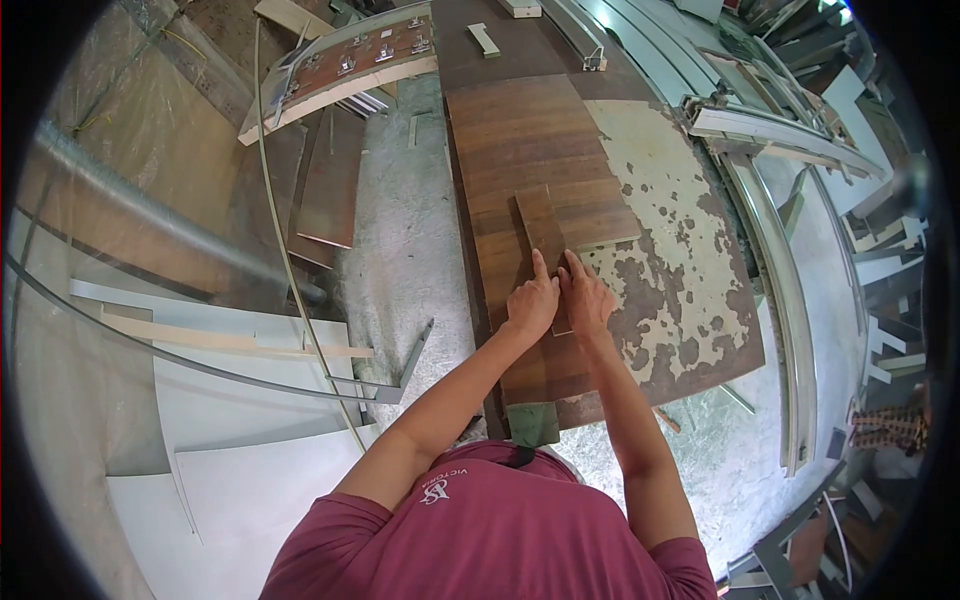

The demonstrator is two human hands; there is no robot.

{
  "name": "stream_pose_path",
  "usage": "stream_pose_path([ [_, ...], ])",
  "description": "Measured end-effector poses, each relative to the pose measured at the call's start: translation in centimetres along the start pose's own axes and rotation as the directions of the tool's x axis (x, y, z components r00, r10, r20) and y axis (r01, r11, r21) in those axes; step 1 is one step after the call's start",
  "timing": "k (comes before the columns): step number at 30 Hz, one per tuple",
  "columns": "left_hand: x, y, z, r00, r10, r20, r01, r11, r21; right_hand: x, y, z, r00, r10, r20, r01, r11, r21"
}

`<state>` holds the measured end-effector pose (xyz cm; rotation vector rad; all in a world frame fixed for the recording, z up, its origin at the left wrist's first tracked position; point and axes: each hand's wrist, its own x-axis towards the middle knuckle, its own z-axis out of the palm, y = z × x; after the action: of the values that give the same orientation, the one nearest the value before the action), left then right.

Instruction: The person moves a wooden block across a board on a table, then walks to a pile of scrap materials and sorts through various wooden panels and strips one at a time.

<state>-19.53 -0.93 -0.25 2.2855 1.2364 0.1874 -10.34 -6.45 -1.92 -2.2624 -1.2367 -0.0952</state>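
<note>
A narrow dark wooden strip [540, 218] lies lengthwise on top of a larger wood-grain board [515, 125]. My left hand [534, 302] is at the strip's left side, its index finger stretched forward along the wood and the other fingers curled in. On the right side, my right hand [590, 297] grips the strip in the same way, with its index finger pointing forward. The two hands are close together, thumbs nearly meeting. Parts of the strip are hidden beneath the fingers.
Under the board is a worn brown worktop [690, 290] with peeling pale patches. A small pale block [484, 40] lies at its far end. Metal rails [775, 300] run along the right. At left, a panel with metal fittings [360, 65] and white sheets [250, 480] stand near the floor.
</note>
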Motion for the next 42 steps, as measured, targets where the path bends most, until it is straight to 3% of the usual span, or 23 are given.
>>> stream_pose_path([
  [15, 11.5, -2.1, -2.2, 0.996, -0.025, -0.082, 0.027, 0.999, 0.019, 10.8, -1.9, 5.0, 0.999, 0.027, 0.023, -0.027, 1.000, 0.006],
  [25, 22.3, -4.4, -5.0, 0.987, -0.029, -0.158, 0.042, 0.996, 0.078, 21.3, -3.6, 10.7, 1.000, -0.009, -0.007, 0.008, 1.000, -0.009],
  [30, 27.6, -5.3, -6.9, 0.992, -0.067, -0.108, 0.074, 0.996, 0.055, 26.5, -4.5, 13.3, 0.999, -0.031, -0.019, 0.031, 0.999, -0.021],
  [38, 34.4, -6.6, -7.5, 0.979, -0.047, -0.200, 0.065, 0.994, 0.085, 32.5, -5.3, 16.2, 0.993, -0.082, -0.082, 0.079, 0.996, -0.036],
  [42, 35.9, -6.8, -7.2, 0.979, -0.043, -0.199, 0.062, 0.994, 0.089, 33.5, -6.1, 17.2, 0.993, 0.017, -0.120, -0.036, 0.987, -0.155],
])
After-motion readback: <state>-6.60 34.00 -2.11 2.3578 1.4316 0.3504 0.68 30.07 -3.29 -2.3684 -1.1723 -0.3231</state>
